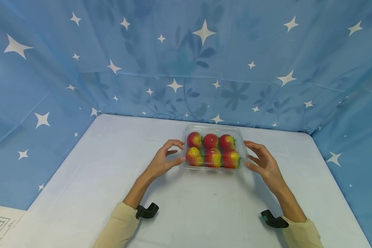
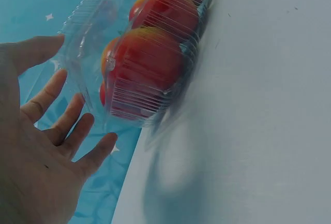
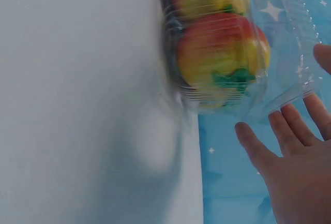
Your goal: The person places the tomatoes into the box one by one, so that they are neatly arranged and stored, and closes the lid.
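Observation:
A clear plastic clamshell box lies on the white table, holding several red-and-yellow, apple-like fruits in two rows. Bits of green show at some fruits, as on the nearest fruit in the right wrist view. At the box's left side is my left hand, thumb and fingers spread, fingertips right at the edge. My right hand mirrors it at the right side, with its thumb near the front corner. Both wrist views show loosely extended fingers beside the clear ridged lid, not curled round it.
The white table extends around the box, whose back edge lies near the table's far edge. A blue curtain with white stars encloses the back and sides. Black bands sit on both wrists. A printed pale surface shows at lower left.

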Demonstrator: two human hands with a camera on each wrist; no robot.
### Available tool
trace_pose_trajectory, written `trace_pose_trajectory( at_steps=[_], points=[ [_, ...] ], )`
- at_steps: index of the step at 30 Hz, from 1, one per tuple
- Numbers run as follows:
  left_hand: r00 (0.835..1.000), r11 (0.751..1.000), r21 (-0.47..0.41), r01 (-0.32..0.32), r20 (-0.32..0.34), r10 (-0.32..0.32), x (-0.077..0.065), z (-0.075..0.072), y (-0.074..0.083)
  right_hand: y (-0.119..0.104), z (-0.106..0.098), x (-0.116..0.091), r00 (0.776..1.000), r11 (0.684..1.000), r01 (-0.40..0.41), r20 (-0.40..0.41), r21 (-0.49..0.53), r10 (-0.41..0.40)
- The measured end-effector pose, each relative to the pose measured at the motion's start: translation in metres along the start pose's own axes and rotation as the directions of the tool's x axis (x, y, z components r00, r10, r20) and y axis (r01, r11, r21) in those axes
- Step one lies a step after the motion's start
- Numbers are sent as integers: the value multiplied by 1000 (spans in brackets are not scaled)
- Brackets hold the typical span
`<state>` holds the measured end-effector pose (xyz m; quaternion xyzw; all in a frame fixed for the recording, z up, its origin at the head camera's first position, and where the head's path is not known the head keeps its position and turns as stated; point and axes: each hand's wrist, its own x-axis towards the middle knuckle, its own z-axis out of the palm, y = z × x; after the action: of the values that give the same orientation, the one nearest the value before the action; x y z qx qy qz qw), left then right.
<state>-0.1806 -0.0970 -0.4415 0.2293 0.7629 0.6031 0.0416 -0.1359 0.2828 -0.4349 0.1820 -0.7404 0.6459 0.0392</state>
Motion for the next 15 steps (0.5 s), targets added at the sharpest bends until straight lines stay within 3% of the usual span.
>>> trace_pose_trajectory(
  at_steps=[7, 15],
  points=[
    [999, 998, 47, 44, 18, -45, -1, 1, -9, 9, 4, -2, 1000, 994, 24, 1, -109, -24],
    [999, 998, 60, 36, 6, -37, -2, 1, -13, 4, 9, -2, 999, 974, 2, -34, -228, -10]
  ],
)
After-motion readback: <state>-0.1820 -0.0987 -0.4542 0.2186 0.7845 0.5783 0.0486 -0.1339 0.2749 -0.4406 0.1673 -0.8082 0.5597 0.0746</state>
